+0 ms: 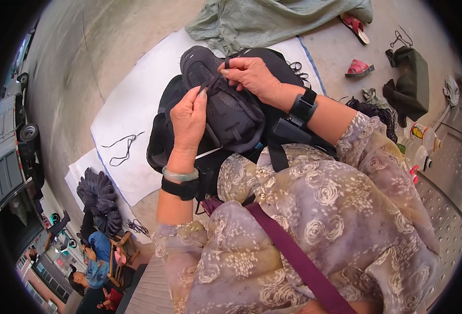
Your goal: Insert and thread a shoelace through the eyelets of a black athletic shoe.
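A dark grey bag (231, 118) with mesh panels lies in front of me on top of other black bags (167, 104). Across its upper part runs a narrow black strap (210, 83), stretched between my two hands. My left hand (189, 119) is closed, pinching the strap between thumb and forefinger at the bag's left side. Higher and to the right, my right hand (253, 78) pinches the strap too, with a short black end rising above its fingertips. Part of the strap is hidden behind the fingers.
Under the bags spreads a white sheet (131, 104) with a loose black cord (122, 148) on it. Green cloth (283, 23) lies beyond. Red sandals (358, 68) and a dark green box-shaped thing (412, 81) are at right. Another person (97, 267) sits at lower left beside a dark bundle (100, 199).
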Available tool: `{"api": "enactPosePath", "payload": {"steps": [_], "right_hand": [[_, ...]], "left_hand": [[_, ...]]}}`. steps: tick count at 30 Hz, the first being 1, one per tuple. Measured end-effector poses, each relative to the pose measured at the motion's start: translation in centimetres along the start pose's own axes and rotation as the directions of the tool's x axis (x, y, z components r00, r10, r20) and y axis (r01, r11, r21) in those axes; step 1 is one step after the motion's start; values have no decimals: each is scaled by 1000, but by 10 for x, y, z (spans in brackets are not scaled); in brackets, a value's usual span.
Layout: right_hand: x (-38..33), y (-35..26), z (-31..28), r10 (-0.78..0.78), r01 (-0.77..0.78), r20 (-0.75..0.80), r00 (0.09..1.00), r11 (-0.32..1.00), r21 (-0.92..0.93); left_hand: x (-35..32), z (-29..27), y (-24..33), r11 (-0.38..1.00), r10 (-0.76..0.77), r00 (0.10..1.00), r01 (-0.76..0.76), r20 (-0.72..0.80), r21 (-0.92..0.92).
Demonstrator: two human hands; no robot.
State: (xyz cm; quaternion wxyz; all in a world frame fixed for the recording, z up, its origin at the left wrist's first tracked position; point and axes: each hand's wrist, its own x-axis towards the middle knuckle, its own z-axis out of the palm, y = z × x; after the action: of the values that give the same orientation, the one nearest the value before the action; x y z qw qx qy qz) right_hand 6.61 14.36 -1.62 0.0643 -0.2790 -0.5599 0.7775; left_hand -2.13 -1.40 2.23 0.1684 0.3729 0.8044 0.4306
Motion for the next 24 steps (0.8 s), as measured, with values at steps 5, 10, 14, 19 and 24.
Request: {"api": "enactPosePath", "payload": {"steps": [5, 10, 14, 19, 24], "right_hand": [[-3, 6, -5, -67, 65, -37, 997, 996, -65], [-5, 6, -7, -179, 172, -78, 981, 981, -87], [-3, 11, -4, -185, 180, -45, 982, 978, -106], [-1, 14, -3, -266, 245, -66, 962, 942, -231], [0, 16, -5, -403, 348, -58, 913, 847, -402]], "left_hand": [[-16, -25, -15, 898, -359, 933, 347, 5, -271], [-26, -48, -25, 768, -575, 818, 547, 19, -332], [-43, -68, -57, 885, -454, 890, 457, -51, 86], [-49, -118, -64, 891, -405, 856, 448, -322, 70], [-73, -205, -86, 516, -681, 632, 56, -370, -855]]}}
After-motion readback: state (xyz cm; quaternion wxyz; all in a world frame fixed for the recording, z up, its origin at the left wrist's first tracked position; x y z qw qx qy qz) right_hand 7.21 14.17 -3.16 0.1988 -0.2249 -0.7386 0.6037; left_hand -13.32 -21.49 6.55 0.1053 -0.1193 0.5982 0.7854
